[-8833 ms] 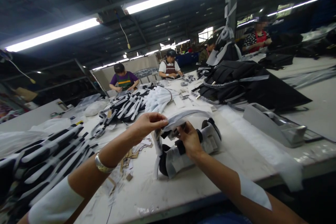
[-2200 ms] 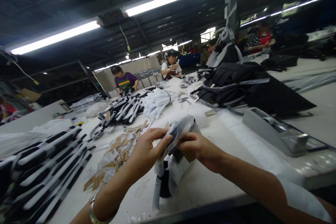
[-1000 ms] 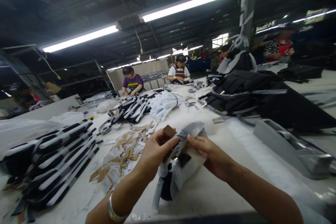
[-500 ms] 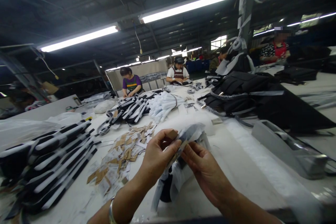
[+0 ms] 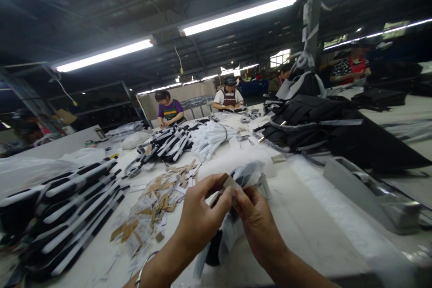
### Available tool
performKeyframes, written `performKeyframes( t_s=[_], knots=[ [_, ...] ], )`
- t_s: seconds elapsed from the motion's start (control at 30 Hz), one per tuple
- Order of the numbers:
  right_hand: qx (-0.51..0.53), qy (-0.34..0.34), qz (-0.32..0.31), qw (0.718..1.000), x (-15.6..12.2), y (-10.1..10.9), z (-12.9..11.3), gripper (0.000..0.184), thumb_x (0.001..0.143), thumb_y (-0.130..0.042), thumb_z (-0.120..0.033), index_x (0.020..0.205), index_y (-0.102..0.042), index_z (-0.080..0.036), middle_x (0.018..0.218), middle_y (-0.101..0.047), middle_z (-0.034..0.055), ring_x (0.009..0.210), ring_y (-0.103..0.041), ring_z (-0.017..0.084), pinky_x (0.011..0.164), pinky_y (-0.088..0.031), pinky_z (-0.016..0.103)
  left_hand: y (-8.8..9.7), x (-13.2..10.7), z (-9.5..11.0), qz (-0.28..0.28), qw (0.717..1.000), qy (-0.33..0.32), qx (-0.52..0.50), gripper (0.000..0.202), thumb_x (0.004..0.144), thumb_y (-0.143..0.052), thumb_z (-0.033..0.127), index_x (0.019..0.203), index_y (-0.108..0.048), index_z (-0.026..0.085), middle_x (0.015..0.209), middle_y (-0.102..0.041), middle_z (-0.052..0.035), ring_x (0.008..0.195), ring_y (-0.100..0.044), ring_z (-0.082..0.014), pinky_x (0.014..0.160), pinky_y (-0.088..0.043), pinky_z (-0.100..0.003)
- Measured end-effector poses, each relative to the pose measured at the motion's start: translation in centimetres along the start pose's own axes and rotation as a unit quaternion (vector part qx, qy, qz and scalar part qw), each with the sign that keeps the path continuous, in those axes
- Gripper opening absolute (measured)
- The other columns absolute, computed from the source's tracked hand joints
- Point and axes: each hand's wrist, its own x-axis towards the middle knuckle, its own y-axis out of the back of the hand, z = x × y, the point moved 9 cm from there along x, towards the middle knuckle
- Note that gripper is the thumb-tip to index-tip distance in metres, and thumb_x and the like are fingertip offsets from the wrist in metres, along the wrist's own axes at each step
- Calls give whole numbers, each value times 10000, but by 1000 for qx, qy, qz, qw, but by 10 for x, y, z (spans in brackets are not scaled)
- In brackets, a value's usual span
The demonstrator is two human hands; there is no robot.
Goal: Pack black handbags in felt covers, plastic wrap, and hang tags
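In front of me, my left hand (image 5: 200,209) pinches a small piece of cardboard (image 5: 231,183), brown on one side and greyish on the face toward me. The thumb and index finger of my right hand (image 5: 261,225) are closed on its right edge. Right behind and below the fingers lies a black item wrapped in thin translucent plastic (image 5: 251,172); my hands cover much of it. Left of my left hand, a loose heap of cardboard scraps and white slips (image 5: 158,198) is spread over the white table (image 5: 303,243).
Black straps with white wrapping (image 5: 77,207) are stacked at the left. More striped straps (image 5: 168,141) and a white bundle (image 5: 209,137) lie farther back. Black bags (image 5: 303,119) and a grey tape dispenser (image 5: 371,195) occupy the right. Several co-workers sit or stand beyond.
The cardboard piece has turned its greyish face toward me, and my right fingers have moved from the plastic beside it onto its edge. The view has tilted slightly.
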Motion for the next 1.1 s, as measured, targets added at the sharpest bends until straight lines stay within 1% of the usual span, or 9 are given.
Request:
performKeyframes(
  t_s=[0.13, 0.3, 0.5, 0.67, 0.8, 0.87, 0.93, 1.0, 1.1],
  knots=[
    [2, -7, -5, 1000, 3, 3, 6, 388, 849, -721, -437, 1154, -654, -206, 1100, -690, 65, 1010, -624, 220, 978, -472, 392, 3, 0, 4, 30, 984, -71, 162, 99, 854, -605, 195, 858, -697, 230, 805, -734, 27, 741, -701, -143, 684, -525, -201],
    [25, -9, 14, 1000, 12, 7, 17, 429, 744, -812, -445, 1066, -680, -195, 983, -713, 62, 965, -644, 234, 933, -501, 389, -4, -18, 16, 139, 882, -224, 391, 189, 936, -525, 224, 1006, -701, 227, 857, -760, -5, 711, -724, -168, 615, -531, -221],
    [87, -13, 36, 995, 11, 3, 13, 420, 674, -868, -396, 1008, -703, -200, 1000, -729, 64, 951, -672, 242, 938, -508, 398, -28, -44, 20, 186, 784, -310, 504, 396, 924, -460, 44, 1287, -594, 125, 1117, -745, -76, 936, -729, -166, 884, -541, -217],
    [51, 0, 7, 999, 9, 4, 4, 402, 726, -831, -433, 1018, -717, -182, 1028, -733, 91, 1007, -662, 258, 950, -504, 396, -45, -46, 6, 190, 755, -298, 552, 657, 909, -400, -5, 1539, -249, 101, 1344, -613, -133, 1177, -639, -205, 1025, -495, -294],
    [34, 19, -7, 999, 13, 11, 9, 460, 737, -804, -499, 1054, -716, -176, 1051, -727, 104, 1015, -663, 259, 968, -495, 391, -51, -45, -8, 178, 742, -304, 570, 641, 935, -413, 53, 1544, -213, 72, 1387, -568, -163, 1208, -617, -225, 1089, -441, -313],
    [12, 26, -11, 1000, 16, 14, 8, 444, 723, -819, -484, 1025, -725, -173, 1038, -731, 104, 996, -668, 256, 957, -500, 382, -49, -46, -11, 173, 750, -315, 555, 646, 924, -412, 40, 1542, -226, 76, 1397, -559, -160, 1223, -605, -222, 1107, -417, -310],
    [-14, 20, -23, 999, 17, 14, 5, 419, 725, -819, -475, 996, -735, -166, 992, -739, 101, 956, -678, 255, 940, -506, 392, -42, -47, -9, 158, 784, -324, 506, 641, 920, -451, 62, 1534, -274, 103, 1397, -565, -144, 1229, -601, -214, 1090, -432, -291],
    [-35, 14, -35, 999, 17, 13, -4, 399, 730, -814, -476, 970, -748, -164, 934, -745, 94, 931, -685, 259, 945, -501, 412, -29, -42, -5, 135, 845, -305, 419, 560, 929, -519, 151, 1479, -415, 167, 1355, -613, -106, 1179, -638, -205, 1029, -488, -266],
    [-48, 13, -66, 997, 15, 5, -19, 379, 735, -811, -468, 976, -765, -179, 923, -747, 88, 959, -684, 273, 973, -482, 430, -2, -22, -14, 103, 947, -152, 264, 353, 915, -602, 356, 1257, -636, 274, 1209, -710, -40, 1082, -690, -216, 930, -558, -280]
  ],
)
